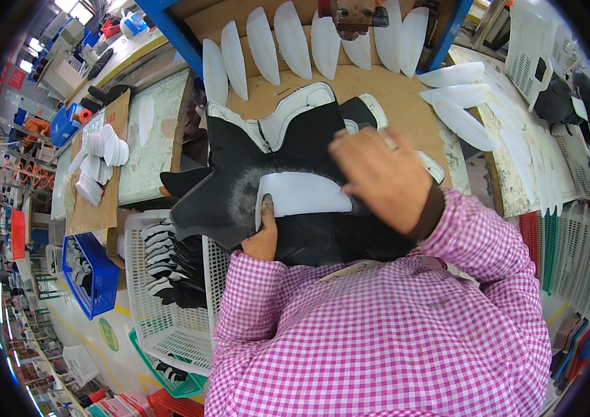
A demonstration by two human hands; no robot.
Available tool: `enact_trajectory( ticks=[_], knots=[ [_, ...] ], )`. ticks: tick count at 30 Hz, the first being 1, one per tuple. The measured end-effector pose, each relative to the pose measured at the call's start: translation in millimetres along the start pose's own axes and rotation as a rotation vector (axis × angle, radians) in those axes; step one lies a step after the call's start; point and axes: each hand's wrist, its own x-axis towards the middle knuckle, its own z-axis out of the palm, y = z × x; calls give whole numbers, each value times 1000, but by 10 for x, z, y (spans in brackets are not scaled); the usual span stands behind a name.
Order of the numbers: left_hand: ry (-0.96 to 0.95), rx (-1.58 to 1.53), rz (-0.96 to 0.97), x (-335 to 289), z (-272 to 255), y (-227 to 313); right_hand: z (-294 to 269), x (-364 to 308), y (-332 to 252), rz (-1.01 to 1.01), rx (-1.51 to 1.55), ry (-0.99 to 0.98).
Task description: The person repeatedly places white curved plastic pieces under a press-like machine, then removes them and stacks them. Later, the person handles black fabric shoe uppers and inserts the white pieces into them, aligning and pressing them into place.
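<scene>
A black shoe upper (295, 149) with white-edged flaps lies in front of me, its middle marked by a greyish dusty patch. On it rests a white half-moon stiffener piece (305, 193), curved edge up. My left hand (261, 233) pinches the upper and the white piece's left end; its thumb lies on top, and the other fingers are hidden underneath. Over the white piece's right end hovers my right hand (382, 177), smeared by motion, so its finger pose is unclear. A second black piece with a white edge (371, 111) shows behind the upper.
Several white half-moon pieces (261, 45) stand in a row inside a blue-framed station, below a metal machine head (354, 15). More lie on the right table (514, 187). At my left are a white basket (163, 326) of black parts and a blue crate (97, 288).
</scene>
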Motion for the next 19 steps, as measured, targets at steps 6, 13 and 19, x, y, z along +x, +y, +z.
enact_trajectory(
  ticks=[6, 13, 19],
  knots=[
    [-8, 395, 329, -94, -30, 15, 610, 147, -523, -313, 25, -207],
    [-196, 338, 417, -164, 109, 312, 1138, -9, -356, -347, 369, -276],
    [-346, 207, 111, -8, 7, 450, 838, 106, -246, -283, 297, -143]
  ],
)
